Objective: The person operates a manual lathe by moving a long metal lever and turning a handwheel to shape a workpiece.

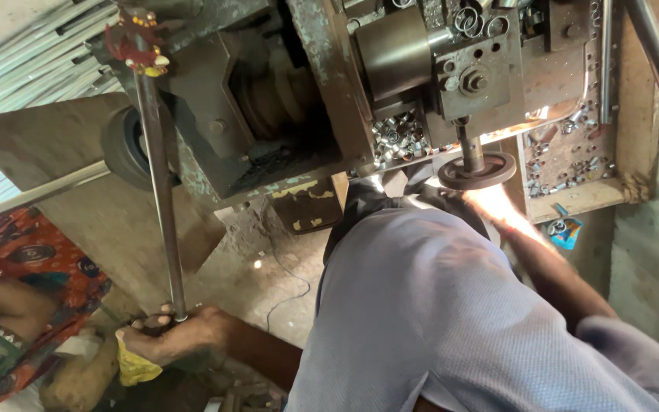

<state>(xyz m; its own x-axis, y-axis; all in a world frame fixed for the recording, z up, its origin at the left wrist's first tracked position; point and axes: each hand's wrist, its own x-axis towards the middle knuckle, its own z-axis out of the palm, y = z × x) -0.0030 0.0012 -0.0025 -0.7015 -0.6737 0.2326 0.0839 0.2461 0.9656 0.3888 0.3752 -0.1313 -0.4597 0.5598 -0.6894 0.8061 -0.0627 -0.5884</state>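
The long metal rod (160,175) stands nearly upright beside the machine (360,91), its foot low near the floor; it looks stiff, heavy and probably greasy, best gripped low with a full fist. The left hand (173,336) is clamped around its lower end. The right hand (497,202) reaches to the handwheel (477,171), washed out by glare, so I cannot tell its grip.
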